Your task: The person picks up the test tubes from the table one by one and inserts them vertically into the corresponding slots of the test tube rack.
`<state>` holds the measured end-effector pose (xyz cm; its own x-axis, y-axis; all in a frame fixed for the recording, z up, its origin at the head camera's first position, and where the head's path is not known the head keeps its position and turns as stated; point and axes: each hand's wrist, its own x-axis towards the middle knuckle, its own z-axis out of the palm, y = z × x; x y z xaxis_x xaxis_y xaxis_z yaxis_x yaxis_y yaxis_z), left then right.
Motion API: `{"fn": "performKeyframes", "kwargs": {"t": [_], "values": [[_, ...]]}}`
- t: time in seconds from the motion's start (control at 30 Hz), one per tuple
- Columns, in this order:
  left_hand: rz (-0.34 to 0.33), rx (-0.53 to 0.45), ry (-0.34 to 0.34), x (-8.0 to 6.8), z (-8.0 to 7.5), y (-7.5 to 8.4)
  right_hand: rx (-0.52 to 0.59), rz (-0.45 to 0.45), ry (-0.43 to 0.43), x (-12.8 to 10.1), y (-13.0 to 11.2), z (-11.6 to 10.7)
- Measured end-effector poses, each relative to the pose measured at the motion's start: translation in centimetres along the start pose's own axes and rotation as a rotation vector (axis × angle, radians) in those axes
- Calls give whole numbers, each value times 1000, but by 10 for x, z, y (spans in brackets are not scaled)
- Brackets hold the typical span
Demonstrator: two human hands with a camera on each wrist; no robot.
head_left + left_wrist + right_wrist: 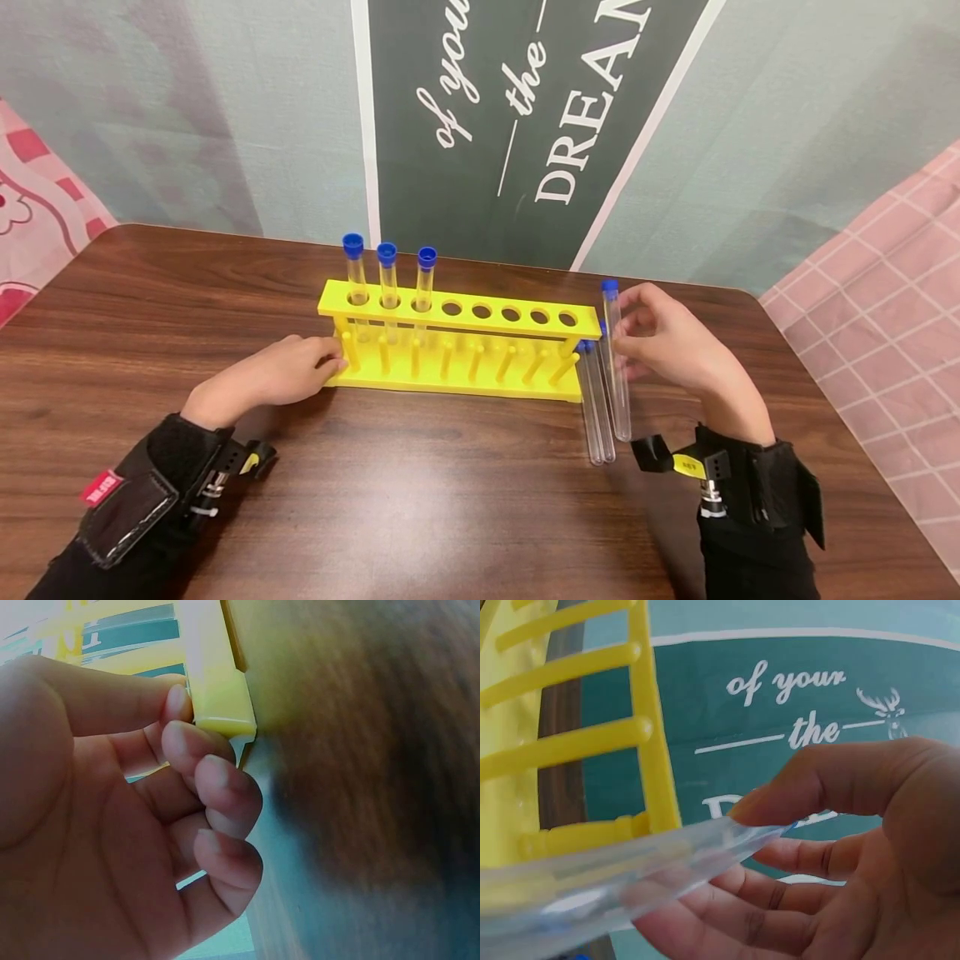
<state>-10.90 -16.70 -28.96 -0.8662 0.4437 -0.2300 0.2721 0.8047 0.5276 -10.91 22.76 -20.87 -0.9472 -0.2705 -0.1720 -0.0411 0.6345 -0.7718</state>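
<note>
A yellow test tube rack [480, 382] stands on the table, with three blue-capped clear test tubes [387, 277] upright in its leftmost holes. My left hand [288, 371] pinches the rack's left end between thumb and index finger; in the left wrist view the other fingers curl loosely beside the yellow end piece [225, 705]. Off the rack's right end, my right hand [671, 342] holds another blue-capped test tube [618, 396], tilted, cap up. The right wrist view has this clear tube [577, 896] between thumb and fingers. Under and beside it lie more capped tubes [596, 425], partly overlapped.
The brown wooden table [420, 500] reaches to a hanging cloth [292, 125] with white lettering behind the rack. Pink tiled-pattern cloth [885, 333] borders the right side. The rack's other holes [512, 314], right of the three tubes, hold nothing.
</note>
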Motion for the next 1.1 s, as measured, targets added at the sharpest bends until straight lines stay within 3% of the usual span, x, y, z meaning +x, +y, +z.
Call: {"fn": "performKeyframes", "kwargs": {"t": [0.47,0.8,1.1], "values": [[13,21,12,1,1,0,128,-213,-18,-11,-25,19],[16,17,17,0,1,1,78,-346,-37,-13,-35,41],[10,13,8,1,1,1,57,-426,-2,-15,-42,56]]}}
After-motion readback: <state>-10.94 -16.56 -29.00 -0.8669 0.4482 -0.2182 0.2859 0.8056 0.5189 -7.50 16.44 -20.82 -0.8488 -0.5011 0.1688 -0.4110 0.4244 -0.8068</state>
